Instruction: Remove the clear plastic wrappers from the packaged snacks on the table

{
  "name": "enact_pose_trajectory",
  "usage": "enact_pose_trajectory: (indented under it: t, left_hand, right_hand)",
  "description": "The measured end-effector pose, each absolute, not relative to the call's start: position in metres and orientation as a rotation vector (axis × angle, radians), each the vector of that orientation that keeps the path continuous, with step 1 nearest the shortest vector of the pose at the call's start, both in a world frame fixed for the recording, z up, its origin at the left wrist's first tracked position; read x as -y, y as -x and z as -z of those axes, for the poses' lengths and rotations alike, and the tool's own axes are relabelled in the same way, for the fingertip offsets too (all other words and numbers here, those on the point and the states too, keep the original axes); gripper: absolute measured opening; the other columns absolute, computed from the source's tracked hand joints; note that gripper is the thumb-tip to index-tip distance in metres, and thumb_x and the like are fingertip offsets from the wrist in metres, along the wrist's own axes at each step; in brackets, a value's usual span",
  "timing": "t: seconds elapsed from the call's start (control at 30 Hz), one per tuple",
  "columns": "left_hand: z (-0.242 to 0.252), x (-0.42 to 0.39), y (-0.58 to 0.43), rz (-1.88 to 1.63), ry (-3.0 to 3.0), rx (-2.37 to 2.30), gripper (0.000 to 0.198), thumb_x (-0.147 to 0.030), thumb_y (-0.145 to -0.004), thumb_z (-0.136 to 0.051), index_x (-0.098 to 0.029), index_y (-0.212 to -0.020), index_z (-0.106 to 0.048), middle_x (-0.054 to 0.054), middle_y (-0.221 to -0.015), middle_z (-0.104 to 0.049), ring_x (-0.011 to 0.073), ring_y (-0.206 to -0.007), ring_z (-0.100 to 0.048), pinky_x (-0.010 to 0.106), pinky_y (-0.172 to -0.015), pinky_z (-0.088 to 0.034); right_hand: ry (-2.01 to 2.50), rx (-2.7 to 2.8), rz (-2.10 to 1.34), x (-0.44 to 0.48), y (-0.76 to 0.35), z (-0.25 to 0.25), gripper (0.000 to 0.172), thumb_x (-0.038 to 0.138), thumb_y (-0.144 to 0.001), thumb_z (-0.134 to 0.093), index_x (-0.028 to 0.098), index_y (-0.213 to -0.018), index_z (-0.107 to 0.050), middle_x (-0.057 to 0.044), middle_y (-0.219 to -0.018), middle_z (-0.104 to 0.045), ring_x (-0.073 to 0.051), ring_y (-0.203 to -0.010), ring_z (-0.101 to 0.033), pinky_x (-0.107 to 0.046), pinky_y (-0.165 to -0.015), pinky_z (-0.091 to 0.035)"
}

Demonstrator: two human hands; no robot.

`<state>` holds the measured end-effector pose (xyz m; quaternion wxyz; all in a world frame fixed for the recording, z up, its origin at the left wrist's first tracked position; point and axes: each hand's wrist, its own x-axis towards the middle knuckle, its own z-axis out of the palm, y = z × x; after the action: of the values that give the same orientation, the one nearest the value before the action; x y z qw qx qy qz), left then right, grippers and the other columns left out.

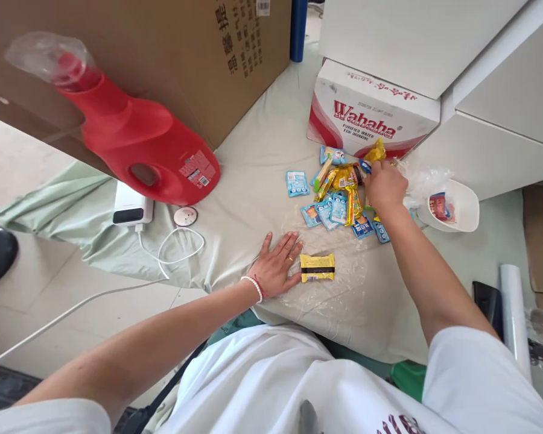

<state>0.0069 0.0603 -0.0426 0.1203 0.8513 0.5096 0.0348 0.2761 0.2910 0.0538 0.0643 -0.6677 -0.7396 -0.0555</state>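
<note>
My left hand (278, 265) lies flat with fingers spread on a sheet of clear plastic film (357, 283) over the cloth. Just right of its thumb is a small yellow snack packet (317, 267) with a dark stripe. At the right edge of a pile of wrapped snacks, my right hand (387, 187) is closed on a small snack packet (365, 166), blue where it shows; the fingers hide most of it. A yellow wrapper (375, 150) sticks up beyond the knuckles. Light blue sachets (339, 208) and yellow packets (346, 176) make up the pile.
A white bin (468, 208) with red packets stands right of the pile. Behind are a Wahaha carton (371, 114) and white drawers (502, 90). Leftward lie a red jug (149, 144), a power bank (133, 205) with a white cable (181, 259), and a large brown box (176, 60).
</note>
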Motion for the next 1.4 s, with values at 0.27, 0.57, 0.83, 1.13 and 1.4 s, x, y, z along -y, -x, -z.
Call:
enact_pose_trajectory:
  t: [0.27,0.57,0.83,1.13,1.4]
  left_hand:
    - [0.04,-0.061,-0.008,-0.1,-2.491,-1.494,0.082,-0.06,-0.1,-0.041,-0.017,-0.167,-0.026,0.018,-0.176,-0.019,0.0356,-0.162,-0.022,0.068,-0.129,0.003]
    - [0.043,-0.059,-0.011,-0.157,-2.529,-1.524,0.079,-0.056,-0.1,-0.045,-0.017,-0.166,-0.029,0.018,-0.174,-0.024,0.0364,-0.161,-0.026,0.068,-0.128,-0.002]
    - [0.048,-0.059,-0.01,-0.19,-2.526,-1.543,0.082,-0.064,-0.101,-0.039,-0.018,-0.168,-0.024,0.016,-0.175,-0.022,0.0354,-0.162,-0.023,0.067,-0.129,0.001]
    - [0.048,-0.058,-0.009,-0.155,-2.52,-1.531,0.087,-0.067,-0.102,-0.032,-0.009,-0.166,-0.025,0.02,-0.175,-0.017,0.0338,-0.163,-0.02,0.067,-0.129,0.008]
    - [0.05,-0.058,-0.01,-0.168,-2.524,-1.538,0.088,-0.067,-0.101,-0.034,-0.01,-0.168,-0.022,0.019,-0.175,-0.019,0.0343,-0.163,-0.019,0.067,-0.129,0.005]
  right_hand:
    - [1.578,2.749,-0.384,-0.084,-0.258,-0.056,0.029,0.03,-0.107,-0.042,0.022,-0.122,-0.067,-0.013,-0.122,-0.069,-0.027,-0.109,-0.064,-0.036,-0.088,-0.052]
    - [1.291,3.051,-0.443,-0.088,-0.235,-0.046,0.054,0.026,-0.095,-0.068,0.021,-0.146,-0.052,-0.016,-0.154,-0.05,-0.03,-0.125,-0.06,-0.038,-0.09,-0.056]
    - [1.537,2.956,-0.552,-0.081,-0.25,-0.032,0.063,0.024,-0.094,-0.065,0.02,-0.154,-0.046,-0.015,-0.153,-0.057,-0.029,-0.128,-0.063,-0.036,-0.097,-0.053]
    - [2.057,2.537,-0.523,-0.086,-0.31,-0.052,0.054,0.033,-0.094,-0.065,0.022,-0.146,-0.057,-0.012,-0.139,-0.067,-0.029,-0.113,-0.07,-0.034,-0.086,-0.053]
    - [1.794,2.771,-0.575,-0.097,-0.235,-0.057,0.057,0.031,-0.094,-0.068,0.021,-0.148,-0.054,-0.014,-0.141,-0.064,-0.03,-0.114,-0.07,-0.034,-0.085,-0.053]
